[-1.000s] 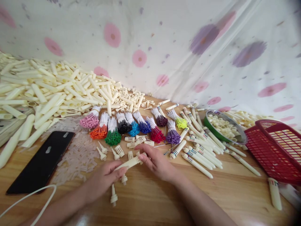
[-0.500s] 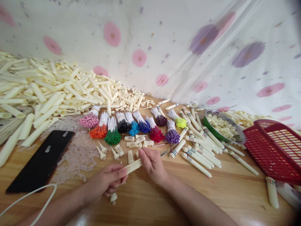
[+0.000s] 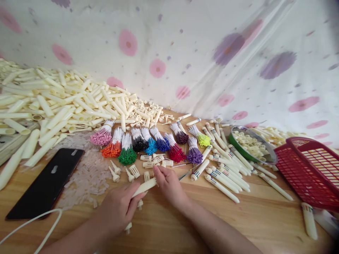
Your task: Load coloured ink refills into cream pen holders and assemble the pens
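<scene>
A cream plastic pen barrel [image 3: 145, 187] slants between my two hands over the wooden table. My left hand [image 3: 118, 204] is closed round its lower left part, the back of the hand turned up. At the barrel's upper right end, my right hand [image 3: 168, 183] is closed with thumb and fingers pinched; what lies inside that pinch is hidden. Just beyond the hands are slotted cream pen parts [image 3: 147, 176] and small cream plungers [image 3: 114, 173]. Rubber-banded bundles of thin white refills with coloured ends, such as the green bundle [image 3: 127, 153], stand behind them.
Cream barrels [image 3: 60, 95] are heaped at the back left. A black phone [image 3: 45, 185] lies beside scattered clear bits [image 3: 82, 181]. Multicolour pens [image 3: 225, 180] lie to the right, near a green-sided bowl [image 3: 272, 155] of cream parts and a red plastic basket [image 3: 299, 176].
My left hand has turned over, its back now facing up, and moved slightly left and down along the barrel. My right hand has shifted a little left. The view has tilted slightly.
</scene>
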Demonstrator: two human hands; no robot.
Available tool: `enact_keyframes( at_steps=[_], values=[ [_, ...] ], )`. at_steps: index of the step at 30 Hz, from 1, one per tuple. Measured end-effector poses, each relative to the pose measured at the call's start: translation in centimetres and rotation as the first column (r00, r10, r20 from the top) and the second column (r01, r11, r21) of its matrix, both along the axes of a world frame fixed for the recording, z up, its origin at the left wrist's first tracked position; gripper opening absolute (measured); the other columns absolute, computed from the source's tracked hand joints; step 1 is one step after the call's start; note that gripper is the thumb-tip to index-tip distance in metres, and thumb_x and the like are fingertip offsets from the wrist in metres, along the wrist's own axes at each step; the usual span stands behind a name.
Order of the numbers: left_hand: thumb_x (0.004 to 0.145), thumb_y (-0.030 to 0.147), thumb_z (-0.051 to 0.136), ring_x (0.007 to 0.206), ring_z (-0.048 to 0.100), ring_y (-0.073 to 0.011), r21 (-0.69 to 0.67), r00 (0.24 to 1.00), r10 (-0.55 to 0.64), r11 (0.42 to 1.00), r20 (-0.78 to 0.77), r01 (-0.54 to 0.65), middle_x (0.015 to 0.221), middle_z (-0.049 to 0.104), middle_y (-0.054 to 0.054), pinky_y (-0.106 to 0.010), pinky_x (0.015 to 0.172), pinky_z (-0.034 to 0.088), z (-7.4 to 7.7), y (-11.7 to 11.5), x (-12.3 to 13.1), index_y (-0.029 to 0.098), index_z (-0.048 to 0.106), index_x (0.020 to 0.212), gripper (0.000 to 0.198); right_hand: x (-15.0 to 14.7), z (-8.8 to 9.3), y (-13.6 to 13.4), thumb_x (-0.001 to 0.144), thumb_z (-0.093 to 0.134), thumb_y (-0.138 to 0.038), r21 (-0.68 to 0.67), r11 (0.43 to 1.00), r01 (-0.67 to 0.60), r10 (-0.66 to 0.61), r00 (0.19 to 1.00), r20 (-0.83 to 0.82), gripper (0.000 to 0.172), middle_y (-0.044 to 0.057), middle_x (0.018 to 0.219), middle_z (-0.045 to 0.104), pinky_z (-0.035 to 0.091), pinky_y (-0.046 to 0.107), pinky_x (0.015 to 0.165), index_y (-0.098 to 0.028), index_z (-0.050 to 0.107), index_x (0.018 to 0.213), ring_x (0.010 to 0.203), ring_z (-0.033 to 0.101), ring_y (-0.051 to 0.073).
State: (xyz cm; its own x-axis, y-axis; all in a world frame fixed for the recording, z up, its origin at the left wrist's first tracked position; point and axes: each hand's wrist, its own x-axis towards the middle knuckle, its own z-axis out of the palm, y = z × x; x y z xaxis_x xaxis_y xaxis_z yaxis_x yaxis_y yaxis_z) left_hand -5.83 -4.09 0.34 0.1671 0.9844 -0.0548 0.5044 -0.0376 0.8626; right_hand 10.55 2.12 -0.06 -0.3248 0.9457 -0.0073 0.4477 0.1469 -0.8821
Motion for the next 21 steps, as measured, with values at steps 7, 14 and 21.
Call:
enact_keyframes(
  at_steps=[7, 14, 21],
  values=[
    [0.08, 0.04, 0.055, 0.057, 0.047, -0.0166, -0.147, 0.993, 0.016, 0.989, 0.117, 0.001, 0.057, 0.052, 0.002, -0.024, 0.056, 0.031, 0.9, 1.3, -0.6, 0.021, 0.061, 0.07, 0.022, 3.1, 4.1, 1.0, 0.091, 0.041, -0.04, 0.076, 0.933, -0.352, 0.347, 0.935, 0.075, 0.023, 0.001, 0.081, 0.052, 0.04, 0.023, 0.063, -0.019, 0.046, 0.1, 0.068, 0.046, 0.012],
    [0.073, 0.048, 0.058, 0.056, 0.037, -0.0119, -0.36, 0.962, 0.04, 0.931, 0.271, 0.063, 0.055, 0.04, 0.005, -0.021, 0.051, 0.026, 1.1, 1.8, -0.9, 0.017, 0.055, 0.061, 0.034, 2.8, 3.6, 1.0, 0.094, 0.035, -0.037, 0.09, 0.936, -0.34, 0.298, 0.902, 0.314, 0.029, -0.001, 0.062, 0.049, 0.032, 0.022, 0.051, -0.018, 0.048, 0.076, 0.054, 0.043, 0.012],
    [0.062, 0.063, 0.059, 0.039, 0.001, -0.0037, -0.777, 0.813, 0.179, 0.463, 0.554, 0.427, 0.04, 0.014, 0.013, -0.02, 0.038, -0.002, 2.8, 2.1, -1.2, 0.019, 0.045, 0.058, 0.046, 2.8, 2.8, 0.2, 0.095, 0.027, -0.045, 0.564, 0.659, -0.497, 0.297, 0.861, 0.412, 0.038, 0.007, 0.075, 0.061, 0.036, 0.028, 0.056, -0.018, 0.052, 0.089, 0.064, 0.051, 0.018]
  ],
)
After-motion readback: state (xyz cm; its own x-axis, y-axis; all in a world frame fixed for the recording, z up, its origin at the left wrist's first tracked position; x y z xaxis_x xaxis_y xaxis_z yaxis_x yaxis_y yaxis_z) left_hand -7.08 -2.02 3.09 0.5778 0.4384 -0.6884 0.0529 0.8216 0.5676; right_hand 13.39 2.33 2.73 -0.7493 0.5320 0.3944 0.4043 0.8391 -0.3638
